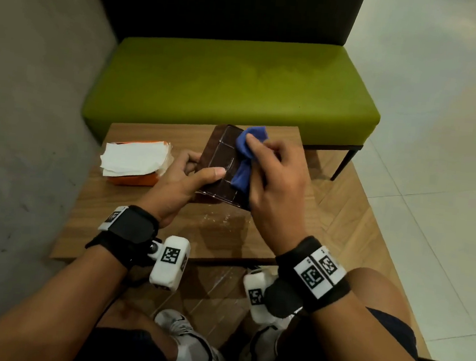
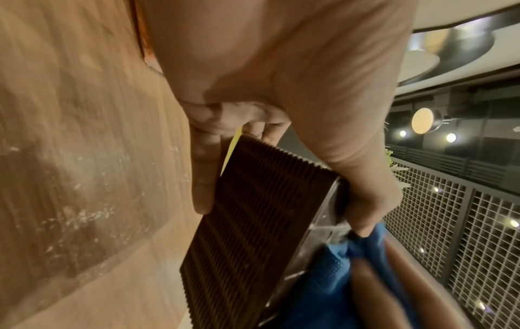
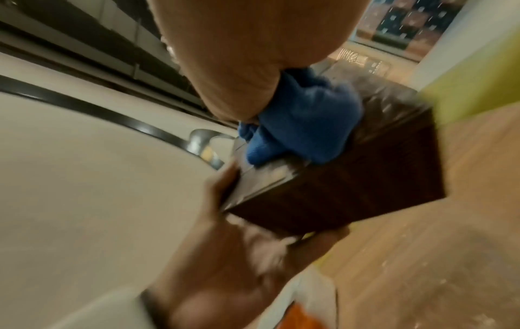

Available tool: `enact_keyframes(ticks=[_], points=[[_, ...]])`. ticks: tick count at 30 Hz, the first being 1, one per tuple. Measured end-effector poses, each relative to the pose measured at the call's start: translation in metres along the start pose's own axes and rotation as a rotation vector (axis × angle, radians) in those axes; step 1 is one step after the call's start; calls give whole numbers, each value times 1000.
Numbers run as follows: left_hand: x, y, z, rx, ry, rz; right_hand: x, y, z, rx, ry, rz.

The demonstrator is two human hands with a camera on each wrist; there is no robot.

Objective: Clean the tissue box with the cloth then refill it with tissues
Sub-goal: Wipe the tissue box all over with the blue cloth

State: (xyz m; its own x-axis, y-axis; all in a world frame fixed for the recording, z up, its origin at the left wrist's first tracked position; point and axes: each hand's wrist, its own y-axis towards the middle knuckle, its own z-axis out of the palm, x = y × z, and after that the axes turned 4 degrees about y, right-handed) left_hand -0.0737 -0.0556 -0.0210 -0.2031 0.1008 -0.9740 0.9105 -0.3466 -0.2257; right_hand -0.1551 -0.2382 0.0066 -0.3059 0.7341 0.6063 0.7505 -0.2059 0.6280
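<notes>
Head view, frame centre: left hand [image 1: 184, 175] grips the tissue box [image 1: 221, 161] while right hand [image 1: 274, 177] rubs the bunched blue cloth [image 1: 246, 152] on it; wiping underway, and refilling from the tissues [image 1: 132, 158] at left comes next.

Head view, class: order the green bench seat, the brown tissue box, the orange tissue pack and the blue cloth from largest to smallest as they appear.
1. green bench seat
2. brown tissue box
3. orange tissue pack, close to the box, and hands hide part of the box, so unsure
4. blue cloth
</notes>
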Motion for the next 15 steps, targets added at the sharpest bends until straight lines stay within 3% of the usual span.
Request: enact_keyframes(ticks=[3, 7, 12, 15], points=[[-4, 1, 1, 12, 43, 27, 10, -4, -4, 164, -61, -158], [-4, 1, 4, 22, 62, 18, 1, 14, -11, 12, -49, -16], [-2, 1, 2, 22, 83, 17, 11, 8, -10, 162, -88, -186], [2, 0, 4, 35, 113, 0, 7, 18, -12, 16, -48, -59]])
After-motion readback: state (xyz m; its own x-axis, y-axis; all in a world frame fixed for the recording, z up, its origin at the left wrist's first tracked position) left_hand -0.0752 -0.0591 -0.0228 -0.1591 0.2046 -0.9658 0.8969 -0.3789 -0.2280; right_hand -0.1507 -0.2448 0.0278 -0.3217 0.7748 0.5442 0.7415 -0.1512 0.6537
